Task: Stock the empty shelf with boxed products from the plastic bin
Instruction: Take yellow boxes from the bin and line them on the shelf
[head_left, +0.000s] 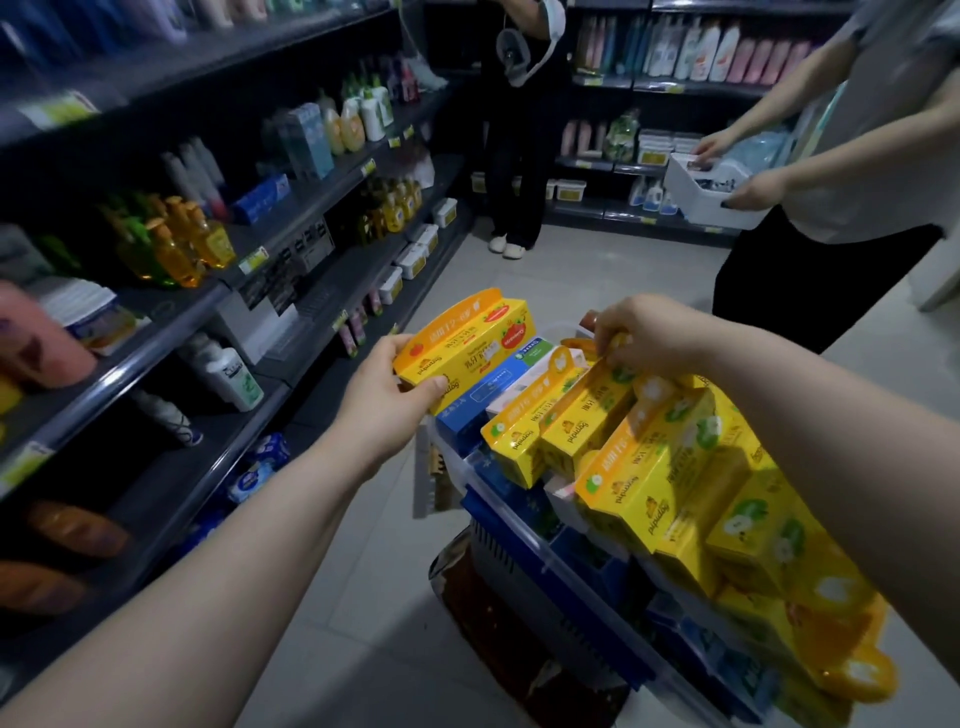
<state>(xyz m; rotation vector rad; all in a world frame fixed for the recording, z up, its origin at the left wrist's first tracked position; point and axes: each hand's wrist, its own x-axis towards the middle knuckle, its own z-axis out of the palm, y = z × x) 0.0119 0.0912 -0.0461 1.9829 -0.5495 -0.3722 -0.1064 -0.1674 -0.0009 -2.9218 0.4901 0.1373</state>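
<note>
A strawberry-print yellow box (467, 343) is held at its near end by the left hand (387, 395), just above the far end of the clear plastic bin (550, 564). The top tab of an apple-print yellow box (587, 421) is pinched by the right hand (644, 332). That box lies tilted among further yellow boxes and a blue box (485, 392) packed in the bin. Dark shelving (311, 208) stocked with orange pump bottles (182, 244) is seen on the left. Farther off, a white basket (711, 192) is carried by a person in a light top (883, 156), and a person in black (519, 156) is seen standing by the far shelves.
</note>
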